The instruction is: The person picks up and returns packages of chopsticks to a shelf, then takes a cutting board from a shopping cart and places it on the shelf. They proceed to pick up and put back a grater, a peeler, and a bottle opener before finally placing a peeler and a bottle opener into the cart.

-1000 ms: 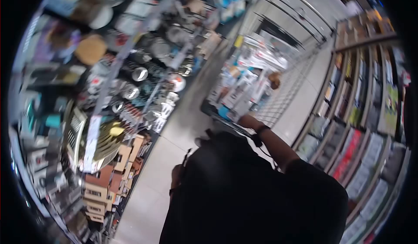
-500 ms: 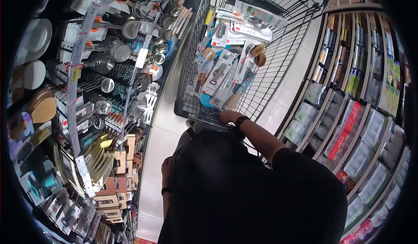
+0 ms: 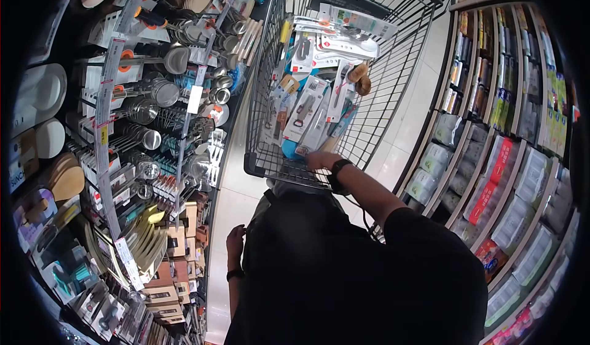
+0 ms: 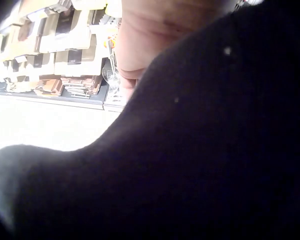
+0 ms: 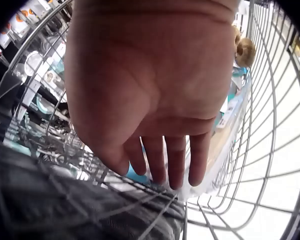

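Observation:
My right hand [image 3: 322, 160] reaches in over the near end of a wire shopping cart [image 3: 251, 163]. In the right wrist view the right palm [image 5: 155, 85] faces the camera, and the fingers [image 5: 175, 160] hang down loosely, side by side, with nothing gripped. Packaged kitchen tools on cards [image 3: 305, 108] lie in the cart just beyond the hand, with white packs [image 3: 350, 45] behind them. A brown rounded thing [image 3: 362, 82] lies to their right. My left hand [image 3: 235, 241] hangs beside my body, holding nothing. In the left wrist view, dark clothing [image 4: 190, 160] covers most of the frame and hides its fingers.
On the left stands a shelf rack with hanging ladles and strainers [image 3: 147, 139], wooden spoons [image 3: 67, 179] and boxed goods [image 3: 166, 296]. Shelves of packaged goods [image 3: 516, 166] line the right side. Pale floor tiles [image 3: 236, 191] run along the aisle.
The view has swung and steadied since the blurred first frame, and the cart appears further left and straighter. The right hand stays at the cart's near end; the left stays low beside the body.

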Motion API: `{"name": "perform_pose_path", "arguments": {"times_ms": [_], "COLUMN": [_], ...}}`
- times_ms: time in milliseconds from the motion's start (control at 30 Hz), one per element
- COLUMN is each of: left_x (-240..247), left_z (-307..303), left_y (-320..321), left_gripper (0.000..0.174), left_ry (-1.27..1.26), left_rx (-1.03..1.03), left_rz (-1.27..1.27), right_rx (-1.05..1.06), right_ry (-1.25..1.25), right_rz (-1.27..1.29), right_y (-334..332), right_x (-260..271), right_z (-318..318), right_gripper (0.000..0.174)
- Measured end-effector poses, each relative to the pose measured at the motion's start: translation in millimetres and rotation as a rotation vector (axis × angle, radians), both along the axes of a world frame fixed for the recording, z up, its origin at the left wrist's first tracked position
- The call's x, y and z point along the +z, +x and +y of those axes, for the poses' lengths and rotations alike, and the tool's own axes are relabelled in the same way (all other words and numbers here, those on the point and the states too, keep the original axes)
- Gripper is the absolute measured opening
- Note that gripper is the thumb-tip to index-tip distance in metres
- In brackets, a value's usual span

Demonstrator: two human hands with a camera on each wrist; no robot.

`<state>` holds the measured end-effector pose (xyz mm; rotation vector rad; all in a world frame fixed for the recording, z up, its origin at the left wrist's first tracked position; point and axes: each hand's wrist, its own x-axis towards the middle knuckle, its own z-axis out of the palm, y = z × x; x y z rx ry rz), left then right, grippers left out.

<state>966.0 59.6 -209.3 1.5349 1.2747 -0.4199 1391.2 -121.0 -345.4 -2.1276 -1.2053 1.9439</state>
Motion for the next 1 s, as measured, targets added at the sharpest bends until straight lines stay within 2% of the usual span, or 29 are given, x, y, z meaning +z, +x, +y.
{"name": "perform_pose_path", "arguments": {"times_ms": [67, 100, 133, 167, 200, 233, 267, 300, 333, 367, 433, 467, 533, 567, 633, 667, 767, 833, 900, 967, 1000], "left_x": [0.5, 1.9, 4.5, 2.7, 2.2, 1.7, 2.8, 3.6, 8.8, 9.9, 9.2, 11.9, 16.7, 19.2, 23.3, 21.9, 20.7, 26.0, 24.6, 18.8, 9.5], "left_z": [-1.7, -3.0, -5.3, -7.7, -9.6, -11.7, -14.2, -17.2, -21.1, -23.6, -30.7, -33.4, -37.2, -38.9, -41.0, -44.0, -48.4, -49.5, -52.1, -57.7, -62.6], "left_y": [-1.4, 0.2, 3.4, 2.1, -1.6, -4.6, -6.6, -9.3, -5.8, -8.2, -12.5, -9.9, -3.7, -0.7, 2.7, -2.0, -7.4, -1.4, 2.0, -4.8, -13.5], "left_gripper": [0.034, 0.034, 0.034, 0.034, 0.033, 0.033, 0.033, 0.033, 0.034, 0.034, 0.034, 0.034, 0.035, 0.035, 0.035, 0.035, 0.036, 0.036, 0.037, 0.037, 0.037], "left_ry": [0.15, 0.152, 0.062, -0.027, 0.042, 0.044, 0.078, 0.111, 0.041, 0.036, 0.156, 0.151, 0.116, 0.117, 0.107, 0.107, 0.181, 0.099, 0.102, 0.11, 0.168], "left_rx": [-0.203, -0.199, -0.059, 0.082, -0.029, -0.021, -0.065, -0.109, 0.029, 0.038, -0.125, -0.114, -0.029, -0.015, -0.004, 0.007, -0.041, 0.064, 0.088, 0.112, 0.003], "left_rz": [-0.1, -0.1, -0.035, 0.03, -0.016, -0.014, -0.02, -0.024, 0.011, 0.022, -0.001, 0.005, 0.048, 0.054, 0.089, 0.099, 0.054, 0.106, 0.119, 0.14, 0.067], "right_rx": [-0.17, -0.099, -0.082, -0.163, -0.186, -0.461, -0.408, -0.482, -0.471, -0.431, -0.334, -0.323, -0.028, -0.014, 0.271, 0.316, 0.447, 0.522, 0.588, 0.583, 0.632], "right_ry": [0.221, 0.116, 0.191, 0.312, 0.319, 0.353, 0.283, 0.297, 0.325, 0.347, 0.315, 0.313, 0.336, 0.341, 0.576, 0.606, 0.487, 0.423, 0.392, 0.474, 0.539], "right_rz": [-0.043, -0.099, -0.185, -0.231, -0.257, -0.288, -0.385, -0.403, -0.417, -0.438, -0.503, -0.496, -0.585, -0.577, -0.803, -0.85, -0.824, -0.809, -0.621, -0.61, -0.607], "right_y": [21.1, 44.8, 66.3, 84.9, 105.5, 118.9, 138.7, 154.0, 168.9, 180.1, 183.3, 179.6, 169.4, 160.7, 140.7, 131.7, 118.3, 114.6, 112.9, 109.7, 106.5], "right_x": [-21.9, -5.7, 9.5, 0.7, -6.6, -0.8, -12.6, -23.1, -28.1, -31.6, -9.6, -8.0, -4.0, -5.5, -10.4, -14.0, -14.7, -13.7, -3.2, 11.3, 12.3], "right_z": [10.8, 29.9, 41.7, 51.2, 57.5, 66.8, 78.5, 84.7, 90.2, 95.9, 99.9, 101.5, 107.5, 105.1, 93.6, 90.8, 92.3, 97.0, 111.2, 126.8, 136.7], "right_gripper": [0.04, 0.038, 0.035, 0.033, 0.033, 0.03, 0.03, 0.031, 0.031, 0.031, 0.035, 0.035, 0.034, 0.034, 0.03, 0.024, 0.022, 0.02, 0.018, 0.016, 0.015]}}
